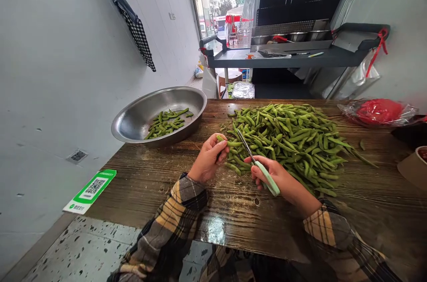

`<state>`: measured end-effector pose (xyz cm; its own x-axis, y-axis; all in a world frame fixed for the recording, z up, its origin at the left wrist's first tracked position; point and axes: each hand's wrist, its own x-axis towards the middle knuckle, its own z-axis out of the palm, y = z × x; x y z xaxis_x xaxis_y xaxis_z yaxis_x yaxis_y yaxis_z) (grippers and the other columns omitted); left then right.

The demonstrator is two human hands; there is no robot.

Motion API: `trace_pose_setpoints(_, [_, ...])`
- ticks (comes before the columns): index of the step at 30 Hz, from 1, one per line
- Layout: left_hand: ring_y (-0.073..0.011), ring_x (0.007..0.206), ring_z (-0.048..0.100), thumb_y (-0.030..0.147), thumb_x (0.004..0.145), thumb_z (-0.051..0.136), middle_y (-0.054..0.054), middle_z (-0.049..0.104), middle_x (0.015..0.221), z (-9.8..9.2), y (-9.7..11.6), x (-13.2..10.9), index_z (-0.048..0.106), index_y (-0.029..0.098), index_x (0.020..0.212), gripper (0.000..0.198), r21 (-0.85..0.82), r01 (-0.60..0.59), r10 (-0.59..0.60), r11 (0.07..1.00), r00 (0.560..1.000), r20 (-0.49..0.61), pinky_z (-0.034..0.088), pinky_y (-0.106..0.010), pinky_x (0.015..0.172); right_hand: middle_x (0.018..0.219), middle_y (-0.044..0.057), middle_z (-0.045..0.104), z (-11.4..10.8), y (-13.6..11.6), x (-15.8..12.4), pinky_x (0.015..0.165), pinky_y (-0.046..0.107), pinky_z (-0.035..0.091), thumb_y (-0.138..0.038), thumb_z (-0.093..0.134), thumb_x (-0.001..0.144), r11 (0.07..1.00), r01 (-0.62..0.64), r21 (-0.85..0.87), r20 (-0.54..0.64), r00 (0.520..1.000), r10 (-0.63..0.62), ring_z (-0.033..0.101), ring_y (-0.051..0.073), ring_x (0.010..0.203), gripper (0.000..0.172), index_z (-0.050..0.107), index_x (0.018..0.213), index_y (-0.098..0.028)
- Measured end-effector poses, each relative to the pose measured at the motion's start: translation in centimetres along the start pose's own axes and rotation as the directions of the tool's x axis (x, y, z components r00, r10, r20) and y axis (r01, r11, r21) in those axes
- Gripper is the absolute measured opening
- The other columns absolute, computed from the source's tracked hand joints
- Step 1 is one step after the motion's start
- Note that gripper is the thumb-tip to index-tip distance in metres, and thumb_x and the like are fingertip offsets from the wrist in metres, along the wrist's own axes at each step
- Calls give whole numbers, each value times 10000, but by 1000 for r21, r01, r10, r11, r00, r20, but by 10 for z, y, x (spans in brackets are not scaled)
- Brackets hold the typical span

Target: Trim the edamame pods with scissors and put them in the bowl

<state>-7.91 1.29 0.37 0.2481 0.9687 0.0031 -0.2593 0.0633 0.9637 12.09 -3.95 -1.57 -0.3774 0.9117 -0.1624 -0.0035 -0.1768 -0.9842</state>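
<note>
One edamame pod (234, 144) pinched in the left hand (207, 157), long axis running sideways toward the right hand (275, 175), its free end just beside the blades (246, 146) of green-handled scissors (267, 178) gripped there; heaped pods (293, 135) beyond the right hand, steel basin (131, 117) beyond the left.

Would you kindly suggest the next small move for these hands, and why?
Probably snip one end of the green pod: the left hand pinches it, and the right hand holds scissors angled close to that end.
</note>
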Motion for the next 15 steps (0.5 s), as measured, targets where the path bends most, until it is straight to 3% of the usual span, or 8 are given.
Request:
trace_pose_setpoints(6, [-25, 407, 366, 338, 774, 679, 48, 575, 628, 1, -2, 1, 473, 171, 833, 272, -37, -74, 69, 997, 991, -117, 170, -170, 393, 753, -19, 494, 1, -2, -2, 613, 298, 446, -645, 659, 733, 999, 42, 28, 65, 997, -44, 480, 133, 635, 603, 533, 1109, -190])
trace_pose_setpoints(15, [-26, 417, 371, 316, 814, 652, 29, 588, 637, 12, -4, -6, 461, 161, 774, 250, -23, -71, 70, 997, 998, -5, 225, -164, 407, 794, -8, 499, -3, 2, -2, 616, 279, 402, -607, 633, 788, 995, 99, -21, 71, 993, -98, 465, 124, 649, 574, 515, 1150, -178])
